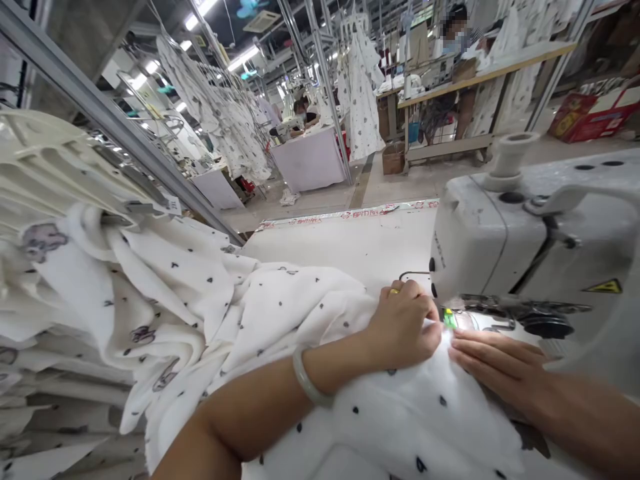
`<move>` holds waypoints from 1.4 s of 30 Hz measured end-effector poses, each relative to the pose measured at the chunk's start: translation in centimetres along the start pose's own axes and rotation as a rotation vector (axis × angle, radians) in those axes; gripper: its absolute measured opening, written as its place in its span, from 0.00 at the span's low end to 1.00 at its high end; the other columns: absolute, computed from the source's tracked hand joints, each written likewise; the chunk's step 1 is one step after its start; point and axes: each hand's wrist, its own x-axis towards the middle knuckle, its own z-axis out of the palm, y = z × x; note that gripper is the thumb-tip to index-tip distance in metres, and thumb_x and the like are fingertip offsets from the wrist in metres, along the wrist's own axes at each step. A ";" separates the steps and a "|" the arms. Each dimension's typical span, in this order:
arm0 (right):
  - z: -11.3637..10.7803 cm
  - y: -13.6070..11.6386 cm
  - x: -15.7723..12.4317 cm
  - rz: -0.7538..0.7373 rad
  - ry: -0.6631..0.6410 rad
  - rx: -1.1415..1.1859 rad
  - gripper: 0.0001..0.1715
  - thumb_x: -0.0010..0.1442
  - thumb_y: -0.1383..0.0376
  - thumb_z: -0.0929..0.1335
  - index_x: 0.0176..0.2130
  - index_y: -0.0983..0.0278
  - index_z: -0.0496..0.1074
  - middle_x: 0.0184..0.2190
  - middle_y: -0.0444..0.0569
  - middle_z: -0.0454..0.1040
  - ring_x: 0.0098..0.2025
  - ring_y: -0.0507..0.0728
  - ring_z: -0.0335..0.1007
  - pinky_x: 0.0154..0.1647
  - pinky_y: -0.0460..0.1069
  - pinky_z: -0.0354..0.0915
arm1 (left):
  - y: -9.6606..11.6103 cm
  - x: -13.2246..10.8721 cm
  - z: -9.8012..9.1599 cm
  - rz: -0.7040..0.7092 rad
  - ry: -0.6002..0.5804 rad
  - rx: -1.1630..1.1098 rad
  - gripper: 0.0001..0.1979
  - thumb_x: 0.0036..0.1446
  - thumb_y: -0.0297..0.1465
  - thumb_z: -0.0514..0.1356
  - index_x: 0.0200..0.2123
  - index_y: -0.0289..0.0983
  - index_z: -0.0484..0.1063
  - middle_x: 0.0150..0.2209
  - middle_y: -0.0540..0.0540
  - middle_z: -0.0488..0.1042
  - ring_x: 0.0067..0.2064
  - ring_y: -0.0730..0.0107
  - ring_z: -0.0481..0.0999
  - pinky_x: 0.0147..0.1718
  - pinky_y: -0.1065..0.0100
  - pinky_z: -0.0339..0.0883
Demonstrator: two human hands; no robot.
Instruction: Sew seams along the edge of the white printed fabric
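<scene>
White fabric printed with small dark hearts spreads over the sewing table and hangs down in front of me. My left hand, with a ring and a pale bangle on its wrist, is closed on a fold of this fabric just left of the needle area. Beside it, my right hand lies flat on the fabric with its fingers stretched out toward the needle area. The white sewing machine stands over that spot, its lamp lighting the cloth. Its presser foot is mostly hidden.
On the left, a cream plastic hanger rack carries more printed fabric beside a slanted metal rail. Printed garments hang farther back. A co-worker sits at another table; a red bag lies on the floor.
</scene>
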 end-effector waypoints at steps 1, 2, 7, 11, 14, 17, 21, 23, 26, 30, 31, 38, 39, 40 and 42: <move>0.2 0.1 -0.2 0.010 0.001 -0.003 0.36 0.62 0.73 0.62 0.66 0.54 0.67 0.55 0.49 0.80 0.49 0.63 0.80 0.39 0.52 0.77 | -0.1 0.3 0.0 0.007 -0.010 0.016 0.05 0.62 0.31 0.59 0.32 0.38 0.70 0.47 0.44 0.71 0.54 0.58 0.68 0.59 0.55 0.62; 0.3 0.2 -0.3 0.008 0.007 -0.005 0.38 0.62 0.72 0.63 0.69 0.53 0.64 0.56 0.50 0.80 0.50 0.64 0.80 0.41 0.53 0.77 | -0.1 0.6 -0.1 0.011 -0.020 0.035 0.05 0.62 0.31 0.58 0.32 0.38 0.70 0.48 0.44 0.70 0.55 0.57 0.67 0.59 0.55 0.62; 0.3 0.3 0.5 -0.011 0.026 -0.003 0.42 0.63 0.73 0.63 0.73 0.53 0.57 0.56 0.50 0.79 0.52 0.64 0.79 0.49 0.56 0.76 | -0.6 1.8 -0.3 0.037 -0.043 0.103 0.05 0.62 0.33 0.58 0.34 0.38 0.69 0.51 0.43 0.69 0.56 0.54 0.66 0.58 0.55 0.63; -0.7 0.0 1.9 -0.027 0.118 0.017 0.37 0.65 0.71 0.63 0.70 0.53 0.61 0.52 0.50 0.81 0.50 0.64 0.80 0.47 0.56 0.77 | -0.7 2.0 -0.4 0.056 -0.054 0.106 0.06 0.62 0.34 0.58 0.35 0.38 0.70 0.51 0.42 0.69 0.56 0.53 0.66 0.57 0.55 0.64; -2.2 -0.3 2.9 -0.028 0.052 0.076 0.32 0.65 0.69 0.62 0.66 0.52 0.66 0.46 0.47 0.84 0.43 0.63 0.82 0.44 0.55 0.78 | -0.6 1.8 -0.5 0.061 -0.057 0.119 0.06 0.62 0.33 0.56 0.35 0.37 0.70 0.52 0.42 0.70 0.56 0.53 0.67 0.57 0.55 0.64; -3.6 -0.6 3.6 -0.031 -0.031 0.085 0.31 0.65 0.71 0.61 0.63 0.53 0.69 0.41 0.45 0.84 0.37 0.60 0.82 0.40 0.53 0.77 | -0.4 1.7 -0.6 0.060 -0.045 0.122 0.07 0.62 0.31 0.55 0.36 0.37 0.71 0.52 0.40 0.70 0.55 0.52 0.67 0.57 0.54 0.64; -4.2 -0.9 3.9 -0.074 -0.004 -0.003 0.32 0.58 0.78 0.59 0.55 0.59 0.73 0.32 0.44 0.82 0.27 0.56 0.78 0.26 0.48 0.71 | -0.4 1.7 -0.5 0.063 -0.046 0.142 0.05 0.61 0.31 0.56 0.33 0.37 0.70 0.51 0.39 0.71 0.52 0.52 0.69 0.55 0.54 0.65; -3.9 -0.8 3.8 -0.107 0.010 -0.086 0.31 0.56 0.80 0.59 0.53 0.64 0.73 0.38 0.50 0.84 0.29 0.56 0.79 0.27 0.48 0.72 | -0.5 1.8 -0.3 0.064 -0.047 0.155 0.06 0.61 0.31 0.56 0.32 0.37 0.69 0.49 0.39 0.71 0.51 0.53 0.70 0.54 0.54 0.66; -3.2 -0.4 3.2 -0.167 -0.004 -0.156 0.29 0.57 0.80 0.58 0.53 0.67 0.73 0.45 0.55 0.83 0.32 0.56 0.80 0.36 0.50 0.75 | -0.9 2.1 -0.4 0.080 -0.049 0.157 0.09 0.62 0.31 0.57 0.28 0.37 0.67 0.47 0.39 0.71 0.51 0.52 0.70 0.55 0.54 0.66; -3.3 -0.2 2.8 -0.175 0.002 -0.084 0.31 0.55 0.82 0.57 0.53 0.66 0.72 0.43 0.50 0.83 0.32 0.54 0.78 0.39 0.49 0.73 | -0.6 1.3 -2.2 0.127 -0.106 0.109 0.05 0.64 0.30 0.58 0.35 0.37 0.72 0.49 0.39 0.73 0.53 0.53 0.71 0.57 0.53 0.67; -3.6 -0.2 2.9 -0.179 0.022 -0.072 0.31 0.55 0.83 0.58 0.52 0.66 0.72 0.44 0.49 0.83 0.33 0.54 0.79 0.40 0.50 0.72 | -0.2 0.5 -2.9 0.130 -0.118 0.101 0.04 0.65 0.29 0.58 0.40 0.37 0.73 0.50 0.39 0.73 0.55 0.53 0.71 0.58 0.52 0.67; -6.5 -2.0 3.6 -0.254 0.047 0.079 0.15 0.66 0.71 0.61 0.45 0.64 0.76 0.35 0.49 0.83 0.36 0.58 0.76 0.42 0.55 0.70 | 1.6 -8.8 -4.4 -0.015 -0.159 0.190 0.27 0.72 0.41 0.53 0.70 0.41 0.58 0.71 0.35 0.60 0.72 0.41 0.56 0.67 0.30 0.51; -6.3 -2.7 3.4 -0.256 0.024 0.109 0.16 0.68 0.71 0.61 0.44 0.63 0.77 0.35 0.49 0.82 0.37 0.58 0.76 0.44 0.55 0.70 | 0.8 -9.5 -4.1 -0.053 -0.184 0.192 0.29 0.72 0.44 0.52 0.71 0.43 0.56 0.73 0.35 0.56 0.74 0.39 0.53 0.67 0.28 0.49; -5.9 -3.4 3.1 -0.258 0.007 0.132 0.16 0.69 0.70 0.61 0.45 0.62 0.77 0.35 0.49 0.82 0.38 0.58 0.76 0.45 0.54 0.70 | -0.2 -9.8 -3.7 -0.070 -0.197 0.195 0.30 0.72 0.47 0.52 0.72 0.43 0.55 0.74 0.35 0.53 0.75 0.39 0.50 0.68 0.27 0.46; -4.9 -5.0 2.7 -0.278 0.009 0.141 0.20 0.71 0.70 0.59 0.48 0.63 0.78 0.40 0.48 0.83 0.42 0.57 0.76 0.50 0.54 0.70 | -2.6 -9.4 -3.6 -0.037 -0.188 0.193 0.31 0.71 0.48 0.52 0.72 0.45 0.55 0.75 0.37 0.51 0.76 0.42 0.48 0.69 0.28 0.40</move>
